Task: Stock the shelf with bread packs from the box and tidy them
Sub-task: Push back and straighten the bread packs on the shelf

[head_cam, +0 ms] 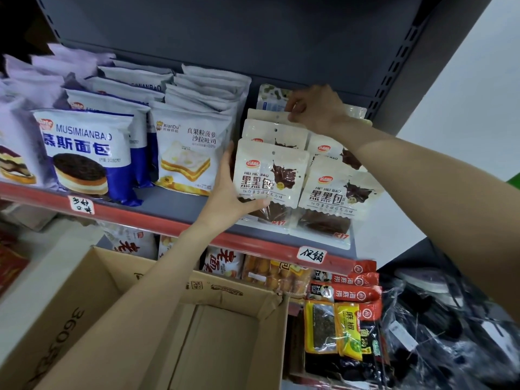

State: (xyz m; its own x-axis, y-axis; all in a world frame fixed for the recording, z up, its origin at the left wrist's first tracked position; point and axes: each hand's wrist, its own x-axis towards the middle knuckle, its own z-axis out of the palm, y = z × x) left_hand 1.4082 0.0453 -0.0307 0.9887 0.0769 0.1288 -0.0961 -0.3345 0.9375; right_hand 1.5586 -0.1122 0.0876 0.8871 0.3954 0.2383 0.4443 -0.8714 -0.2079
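Nearest: the cardboard box [197, 319], flaps open, sits below the forearms; no bread packs show in the part of its inside that can be seen.
Left hand [228, 190]: its grip curls round the left edge and bottom of the front chocolate bread pack [270, 173], thumb under the lower edge.
Right hand [315, 108]: reaches deeper, its grip pinching the top edge of a rear pack [270, 115] in the same row.
Where the packs are: two rows on the shelf [174, 204], at its right end, standing and leaning back, long axis upright; the second row's front pack [334, 190] touches the held one.
Neighbours: a pineapple toast pack [185, 159] just left of the left hand, a mousse bread pack [87, 153] further left.
Key relation: the left row lies between the two hands, front to back, so the likely move is squeezing it straight; the left hand is nearer.
Stage: judged as tidying, the stocking near done.
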